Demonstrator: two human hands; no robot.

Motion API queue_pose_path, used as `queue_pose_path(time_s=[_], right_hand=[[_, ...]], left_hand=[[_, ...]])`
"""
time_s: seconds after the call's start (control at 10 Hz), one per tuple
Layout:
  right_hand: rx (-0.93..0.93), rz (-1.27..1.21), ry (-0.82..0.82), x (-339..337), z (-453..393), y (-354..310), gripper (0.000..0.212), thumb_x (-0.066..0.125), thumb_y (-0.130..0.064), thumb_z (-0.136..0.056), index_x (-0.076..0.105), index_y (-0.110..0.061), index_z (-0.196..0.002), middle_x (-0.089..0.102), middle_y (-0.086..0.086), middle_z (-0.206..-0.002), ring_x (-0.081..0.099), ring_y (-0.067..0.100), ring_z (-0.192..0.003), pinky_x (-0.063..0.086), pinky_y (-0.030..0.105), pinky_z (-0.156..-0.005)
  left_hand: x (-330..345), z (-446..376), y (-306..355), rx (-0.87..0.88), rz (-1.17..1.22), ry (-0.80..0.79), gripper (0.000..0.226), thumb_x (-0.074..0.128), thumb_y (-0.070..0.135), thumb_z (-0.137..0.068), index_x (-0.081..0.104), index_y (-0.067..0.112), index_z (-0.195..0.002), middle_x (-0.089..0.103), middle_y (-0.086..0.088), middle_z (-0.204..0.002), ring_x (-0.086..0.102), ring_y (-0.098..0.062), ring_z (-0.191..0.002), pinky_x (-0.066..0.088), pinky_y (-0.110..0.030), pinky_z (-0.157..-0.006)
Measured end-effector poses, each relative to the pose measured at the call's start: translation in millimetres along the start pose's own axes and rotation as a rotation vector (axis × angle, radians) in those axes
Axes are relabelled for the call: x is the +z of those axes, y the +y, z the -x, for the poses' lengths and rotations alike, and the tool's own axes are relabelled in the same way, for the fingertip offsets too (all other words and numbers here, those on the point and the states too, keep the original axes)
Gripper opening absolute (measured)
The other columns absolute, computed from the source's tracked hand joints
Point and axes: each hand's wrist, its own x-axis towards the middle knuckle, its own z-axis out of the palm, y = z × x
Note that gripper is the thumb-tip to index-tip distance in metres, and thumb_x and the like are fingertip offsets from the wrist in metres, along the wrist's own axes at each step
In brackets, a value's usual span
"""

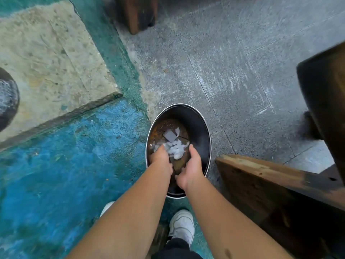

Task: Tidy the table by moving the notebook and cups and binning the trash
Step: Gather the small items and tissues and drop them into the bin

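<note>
A round metal bin with a dark inside stands on the floor right below me. White crumpled tissue trash and a pale flat card are inside it, over a rusty bottom. Both my hands reach into the bin's mouth. My left hand points its fingers down, and the fingertips are at the edge of the tissue. I cannot tell whether they grip it. My right hand is open beside the tissue, palm turned to the left, holding nothing. No notebook or cups are in view.
A wooden bench stands close on the right of the bin, and a dark wooden edge juts in above it. A wooden leg stands at the top. A stone slab lies left. My white shoe is behind the bin.
</note>
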Motion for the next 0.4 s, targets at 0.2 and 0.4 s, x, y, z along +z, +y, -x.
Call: queue_pose_path(time_s=[0.2, 0.4], right_hand=[[-0.021, 0.062, 0.013, -1, 12, 6, 0.037, 0.055, -0.050, -0.088, 0.071, -0.021, -0.104, 0.074, -0.001, -0.097, 0.065, 0.013, -0.088, 0.038, 0.032, -0.095], [-0.057, 0.106, -0.034, 0, 76, 9, 0.032, 0.056, -0.048, -0.091, 0.060, -0.031, -0.118, 0.054, -0.008, -0.120, 0.049, 0.013, -0.113, 0.033, 0.040, -0.105]], left_hand=[[-7, 30, 8, -0.029, -0.034, -0.078, 0.027, 0.047, 0.033, -0.096, 0.057, 0.017, -0.077, 0.057, -0.004, -0.069, 0.054, -0.017, -0.058, 0.036, -0.029, -0.047], [-43, 90, -2, 0.184, -0.394, -0.233, 0.043, 0.054, 0.042, -0.091, 0.053, 0.024, -0.131, 0.058, -0.002, -0.128, 0.054, -0.018, -0.103, 0.037, -0.031, -0.086]])
